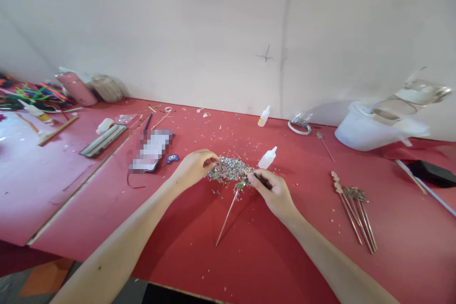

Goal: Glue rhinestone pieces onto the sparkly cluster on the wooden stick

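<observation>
On the red table a heap of small glittery beads or sequins point(230, 169) lies between my hands. My left hand point(195, 167) is at its left edge, fingers loosely curved, with a gap between thumb and forefinger. At the right edge, my right hand point(274, 192) is closed around a slim dark tool point(262, 180), largely hidden by the fingers. Just below the heap is a hairpin stick point(227, 218), its shaft pointing toward me and its green-gold decorated head point(240, 185) close to my right fingertips. Whether the tool touches that head I cannot tell.
Behind the heap are two small glue bottles, one lying tilted point(268, 157) and one upright point(264, 116). Several hairpins point(359, 218) lie at right, near a white tub point(356, 126). A phone point(151, 150) and a metal case point(103, 140) lie at left. A white partition point(178, 47) closes the back.
</observation>
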{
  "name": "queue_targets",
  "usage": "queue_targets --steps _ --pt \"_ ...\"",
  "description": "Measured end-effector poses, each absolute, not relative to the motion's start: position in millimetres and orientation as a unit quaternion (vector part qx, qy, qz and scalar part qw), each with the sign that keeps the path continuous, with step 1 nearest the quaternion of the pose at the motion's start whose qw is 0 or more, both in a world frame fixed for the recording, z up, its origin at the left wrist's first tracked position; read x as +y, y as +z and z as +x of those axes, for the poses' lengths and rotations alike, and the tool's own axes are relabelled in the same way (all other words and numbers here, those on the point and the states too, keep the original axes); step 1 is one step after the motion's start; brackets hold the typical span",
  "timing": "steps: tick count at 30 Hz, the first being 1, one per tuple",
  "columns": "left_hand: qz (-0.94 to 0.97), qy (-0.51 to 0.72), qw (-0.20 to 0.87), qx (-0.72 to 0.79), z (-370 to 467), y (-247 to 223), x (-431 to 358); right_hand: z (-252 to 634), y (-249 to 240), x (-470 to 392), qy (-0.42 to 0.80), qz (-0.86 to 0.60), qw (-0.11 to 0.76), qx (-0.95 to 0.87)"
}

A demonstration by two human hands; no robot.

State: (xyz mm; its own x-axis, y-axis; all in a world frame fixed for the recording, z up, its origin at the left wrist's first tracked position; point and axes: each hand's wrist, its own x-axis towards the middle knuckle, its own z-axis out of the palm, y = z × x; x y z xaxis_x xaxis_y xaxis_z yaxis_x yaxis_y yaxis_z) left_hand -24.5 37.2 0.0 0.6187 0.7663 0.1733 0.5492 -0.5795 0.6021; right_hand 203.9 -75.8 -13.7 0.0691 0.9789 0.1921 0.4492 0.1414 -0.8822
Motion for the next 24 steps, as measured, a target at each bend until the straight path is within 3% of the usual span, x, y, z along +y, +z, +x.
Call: queue_targets --steps 15,24 --pt "0.908 0.200 0.194 0.314 -24 0 30 202 -12 -76 0.294 -0.584 0.438 -0.617" --pt "0.895 0.200 0.162 0.365 -10 -2 17 201 -10 -75 0.285 -0.580 0.445 -0.620"
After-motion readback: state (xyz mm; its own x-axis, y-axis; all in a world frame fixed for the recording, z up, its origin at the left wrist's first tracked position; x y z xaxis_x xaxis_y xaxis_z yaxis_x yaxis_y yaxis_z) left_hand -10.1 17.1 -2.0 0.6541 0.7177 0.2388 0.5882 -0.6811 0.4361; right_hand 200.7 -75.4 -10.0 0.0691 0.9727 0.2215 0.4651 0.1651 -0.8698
